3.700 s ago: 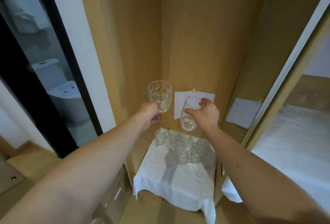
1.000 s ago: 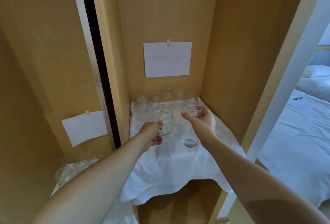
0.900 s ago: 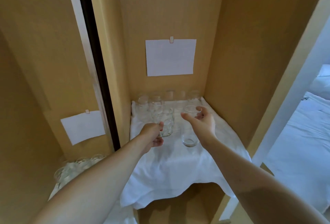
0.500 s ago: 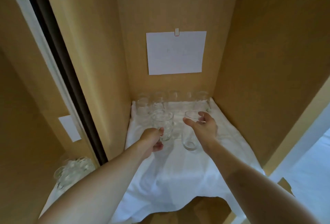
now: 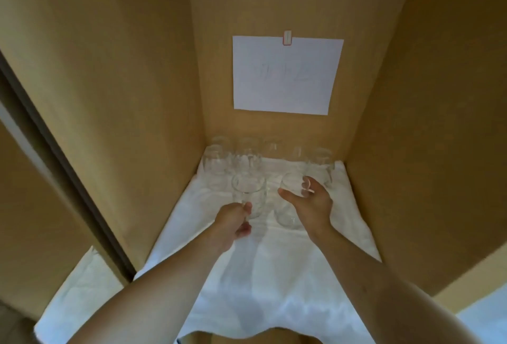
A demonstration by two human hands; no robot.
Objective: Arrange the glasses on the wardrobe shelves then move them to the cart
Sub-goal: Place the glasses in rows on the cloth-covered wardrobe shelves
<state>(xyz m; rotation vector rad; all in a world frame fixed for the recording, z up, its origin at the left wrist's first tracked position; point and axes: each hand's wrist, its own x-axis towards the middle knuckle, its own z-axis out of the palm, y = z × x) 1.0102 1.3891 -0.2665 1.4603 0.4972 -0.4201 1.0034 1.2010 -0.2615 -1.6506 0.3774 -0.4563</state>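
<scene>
Both my arms reach into a wooden wardrobe compartment whose shelf is covered by a white cloth point(image 5: 274, 283). My left hand point(image 5: 233, 223) grips the lower part of a patterned clear glass point(image 5: 249, 192), held upright low over the cloth. My right hand point(image 5: 310, 203) holds a smooth clear tumbler point(image 5: 290, 190) around its side, thumb on the near wall and fingers at the rim; its base sits at cloth level. Several clear glasses point(image 5: 247, 157) stand in a row along the back wall, just behind both held glasses.
A white paper sheet point(image 5: 286, 74) is clipped to the back wall. Wooden side walls close in left and right. A dark door edge point(image 5: 68, 173) runs down the left, with another white-clothed shelf point(image 5: 82, 288) beyond it.
The view has closed in on this shelf. Both hands have carried their glasses further toward the back row and lower, down to the cloth.
</scene>
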